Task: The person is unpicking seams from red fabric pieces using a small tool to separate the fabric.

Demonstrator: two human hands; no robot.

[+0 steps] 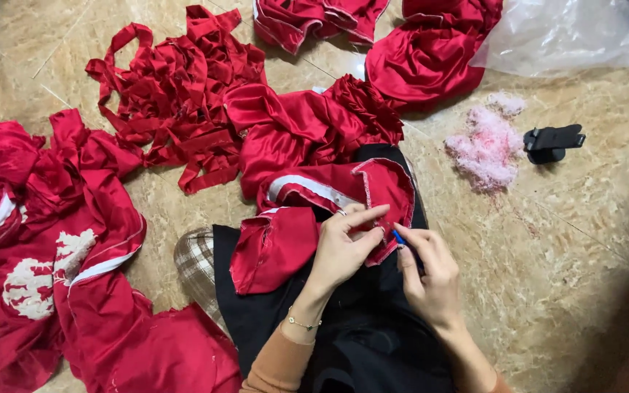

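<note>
The red satin garment lies on the lap, just below the strip pile. It looks light, limp and slippery. Left hand pinches its seam edge; right hand grips a blue-tipped tool.

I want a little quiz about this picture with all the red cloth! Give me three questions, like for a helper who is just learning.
1. True or false: the left hand pinches the red cloth.
2. What colour is the small tool in the right hand?
3. The pink fluff lies beside: A) a black clip, B) a cup, C) a book.

Key: 1 true; 2 blue; 3 A.
</note>
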